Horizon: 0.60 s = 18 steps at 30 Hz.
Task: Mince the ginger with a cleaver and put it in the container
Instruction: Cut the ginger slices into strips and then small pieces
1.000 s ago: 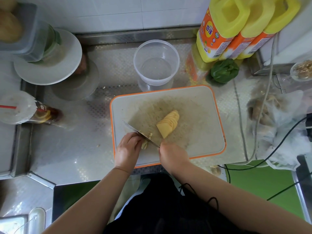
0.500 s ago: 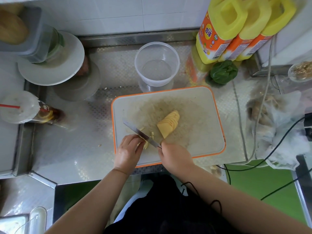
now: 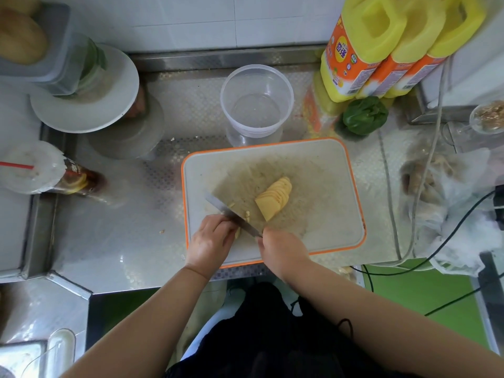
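A fanned stack of yellow ginger slices (image 3: 274, 199) lies in the middle of the white, orange-rimmed cutting board (image 3: 321, 170). My right hand (image 3: 283, 249) grips the handle of the cleaver (image 3: 231, 215), whose blade runs up-left across the board's near-left part. My left hand (image 3: 211, 241) has curled fingers holding a small bunch of ginger pieces (image 3: 240, 230) right against the blade. A few cut bits (image 3: 246, 215) lie on the far side of the blade. The clear round plastic container (image 3: 256, 105) stands empty just behind the board.
Yellow oil bottles (image 3: 381, 45) and a green pepper (image 3: 365, 115) stand at the back right. A white plate (image 3: 87, 96) with a lidded box sits back left, an iced drink cup (image 3: 30, 167) at left. Plastic bags (image 3: 447, 211) and cables (image 3: 425, 263) lie right of the board.
The cleaver has shifted a little along the ginger under my left hand, and a few more cut bits lie beside the blade. The sliced stack has not moved.
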Motion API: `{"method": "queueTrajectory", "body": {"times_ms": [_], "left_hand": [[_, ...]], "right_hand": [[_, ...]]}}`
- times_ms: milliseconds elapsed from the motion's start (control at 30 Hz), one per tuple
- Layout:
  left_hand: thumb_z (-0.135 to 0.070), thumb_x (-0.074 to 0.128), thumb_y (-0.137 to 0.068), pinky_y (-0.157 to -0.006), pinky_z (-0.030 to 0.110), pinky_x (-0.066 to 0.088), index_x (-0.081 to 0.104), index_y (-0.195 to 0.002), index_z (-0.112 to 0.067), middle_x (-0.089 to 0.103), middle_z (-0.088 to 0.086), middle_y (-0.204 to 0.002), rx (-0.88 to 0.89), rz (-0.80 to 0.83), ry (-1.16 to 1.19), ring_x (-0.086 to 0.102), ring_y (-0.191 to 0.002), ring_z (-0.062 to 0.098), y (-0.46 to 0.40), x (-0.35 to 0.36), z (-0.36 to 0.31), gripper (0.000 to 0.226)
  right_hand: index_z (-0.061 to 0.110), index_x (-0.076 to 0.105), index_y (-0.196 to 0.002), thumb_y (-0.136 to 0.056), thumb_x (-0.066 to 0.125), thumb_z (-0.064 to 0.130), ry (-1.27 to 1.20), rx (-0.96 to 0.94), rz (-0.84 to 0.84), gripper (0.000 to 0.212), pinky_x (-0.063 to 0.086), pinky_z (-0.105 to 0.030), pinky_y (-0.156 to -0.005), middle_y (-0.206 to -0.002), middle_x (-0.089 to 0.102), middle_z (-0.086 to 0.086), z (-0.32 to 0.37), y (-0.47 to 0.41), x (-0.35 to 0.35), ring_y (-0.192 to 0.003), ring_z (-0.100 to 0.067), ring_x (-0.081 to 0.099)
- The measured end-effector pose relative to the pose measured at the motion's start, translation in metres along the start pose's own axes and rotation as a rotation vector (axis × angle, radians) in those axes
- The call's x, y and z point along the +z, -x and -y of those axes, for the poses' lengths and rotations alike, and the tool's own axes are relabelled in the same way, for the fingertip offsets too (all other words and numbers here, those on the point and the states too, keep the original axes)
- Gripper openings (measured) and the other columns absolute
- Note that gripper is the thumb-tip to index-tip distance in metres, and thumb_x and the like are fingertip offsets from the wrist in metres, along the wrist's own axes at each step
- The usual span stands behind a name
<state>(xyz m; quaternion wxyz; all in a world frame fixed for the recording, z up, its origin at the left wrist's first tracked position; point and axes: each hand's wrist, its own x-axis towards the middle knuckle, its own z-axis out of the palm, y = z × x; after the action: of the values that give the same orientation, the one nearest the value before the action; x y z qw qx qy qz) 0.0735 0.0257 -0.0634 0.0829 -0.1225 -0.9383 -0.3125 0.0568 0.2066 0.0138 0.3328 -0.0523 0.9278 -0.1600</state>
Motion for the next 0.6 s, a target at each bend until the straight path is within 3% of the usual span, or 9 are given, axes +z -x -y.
{"method": "queueTrajectory", "body": {"times_ms": [100,233,400,600], "left_hand": [[-0.012,0.066,-0.088,-0.08,0.027,0.049,0.069,-0.085,-0.008,0.064,0.003,-0.094,0.036,-0.005,-0.022,0.057,-0.089,0.024,0.0,-0.003,-0.002,0.006],[-0.018,0.062,-0.088,-0.076,0.031,0.05,0.069,-0.087,-0.008,0.061,0.005,-0.094,-0.044,-0.01,-0.013,0.059,-0.087,0.025,0.001,-0.007,-0.002,0.013],[-0.02,0.058,-0.088,-0.072,0.032,0.051,0.069,-0.085,-0.006,0.062,0.006,-0.092,-0.038,-0.025,-0.036,0.058,-0.086,0.024,0.001,-0.01,-0.002,0.018],[-0.015,0.063,-0.086,-0.075,0.028,0.048,0.071,-0.086,-0.007,0.064,0.003,-0.092,-0.047,-0.026,-0.007,0.059,-0.086,0.021,0.004,-0.003,0.0,0.011]], "right_hand": [[0.007,0.055,-0.105,-0.101,0.037,0.037,-0.078,0.048,0.07,0.035,0.044,-0.036,-0.072,-0.097,0.063,-0.013,-0.005,-0.005,-0.01,-0.095,-0.033,0.061],[0.008,0.054,-0.098,-0.102,0.034,0.036,-0.064,0.006,-0.001,0.034,0.037,-0.033,-0.061,-0.077,0.051,-0.003,-0.004,0.002,-0.013,-0.083,-0.029,0.061],[0.008,0.053,-0.099,-0.101,0.036,0.029,-0.023,-0.086,-0.066,0.028,0.036,-0.032,-0.059,-0.079,0.056,-0.007,0.004,0.016,-0.01,-0.078,-0.028,0.06],[0.009,0.053,-0.099,-0.098,0.044,0.019,0.024,-0.038,-0.036,0.014,0.038,-0.032,-0.059,-0.088,0.066,-0.01,0.004,0.01,0.004,-0.082,-0.031,0.064]]}}
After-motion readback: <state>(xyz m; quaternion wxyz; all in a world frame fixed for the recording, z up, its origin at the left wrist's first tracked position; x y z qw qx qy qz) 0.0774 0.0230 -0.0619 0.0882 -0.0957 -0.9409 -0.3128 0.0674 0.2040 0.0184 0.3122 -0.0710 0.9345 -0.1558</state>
